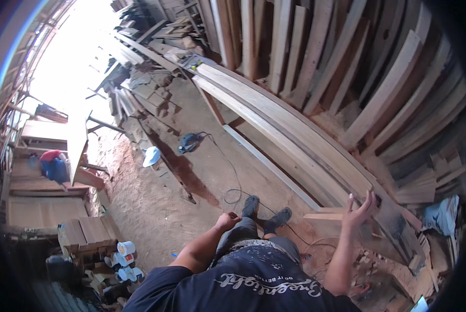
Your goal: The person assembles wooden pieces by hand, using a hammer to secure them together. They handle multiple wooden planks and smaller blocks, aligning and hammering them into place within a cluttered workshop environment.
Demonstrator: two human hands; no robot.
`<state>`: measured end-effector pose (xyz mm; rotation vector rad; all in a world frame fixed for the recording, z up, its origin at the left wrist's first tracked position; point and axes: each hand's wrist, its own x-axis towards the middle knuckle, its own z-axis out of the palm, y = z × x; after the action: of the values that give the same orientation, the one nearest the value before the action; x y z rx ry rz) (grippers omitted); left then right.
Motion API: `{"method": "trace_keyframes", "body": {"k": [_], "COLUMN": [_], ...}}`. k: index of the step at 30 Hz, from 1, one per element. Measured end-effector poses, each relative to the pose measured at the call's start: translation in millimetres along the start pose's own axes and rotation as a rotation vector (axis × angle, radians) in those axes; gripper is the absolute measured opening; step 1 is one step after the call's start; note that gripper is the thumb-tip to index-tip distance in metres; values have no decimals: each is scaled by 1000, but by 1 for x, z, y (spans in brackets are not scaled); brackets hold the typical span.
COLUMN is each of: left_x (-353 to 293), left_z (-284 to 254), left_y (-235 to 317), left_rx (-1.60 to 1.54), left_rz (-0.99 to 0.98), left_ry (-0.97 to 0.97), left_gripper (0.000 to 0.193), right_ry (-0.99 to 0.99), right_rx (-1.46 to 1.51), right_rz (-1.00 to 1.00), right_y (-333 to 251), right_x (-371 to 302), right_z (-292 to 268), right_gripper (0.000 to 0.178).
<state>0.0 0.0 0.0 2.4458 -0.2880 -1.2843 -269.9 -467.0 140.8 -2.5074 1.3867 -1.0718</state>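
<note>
While our right hand (360, 210) spreads its fingers at the near end of the plank (316, 141), our left hand (228, 221) curls near our thigh (236, 236); we cannot tell whether it grips anything; the plank runs away from us beside a paler beam (264, 122); a blue tool (190, 143) lies on the floor (264, 171).

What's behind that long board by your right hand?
Behind the long board, tall planks stand or lean close together, with reddish sawdust by their lower ends. The planks cover most of what is behind them, and the dark gaps are hard to read.
</note>
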Motion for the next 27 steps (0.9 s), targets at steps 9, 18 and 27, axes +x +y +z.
{"method": "trace_keyframes", "body": {"k": [9,18,27], "left_x": [-9,-21,51], "left_z": [-11,-25,-76], "left_y": [11,5,80], "left_rx": [-87,-81,-897], "left_rz": [-38,-61,-67], "left_ry": [64,41,-117], "left_gripper": [49,56,52], "right_ry": [-637,-724,-621], "right_rx": [-110,-10,197], "right_rz": [145,334,290], "right_y": [-34,-21,-52], "right_x": [84,91,14], "right_z": [-7,-27,-80], "right_gripper": [83,79,74]}}
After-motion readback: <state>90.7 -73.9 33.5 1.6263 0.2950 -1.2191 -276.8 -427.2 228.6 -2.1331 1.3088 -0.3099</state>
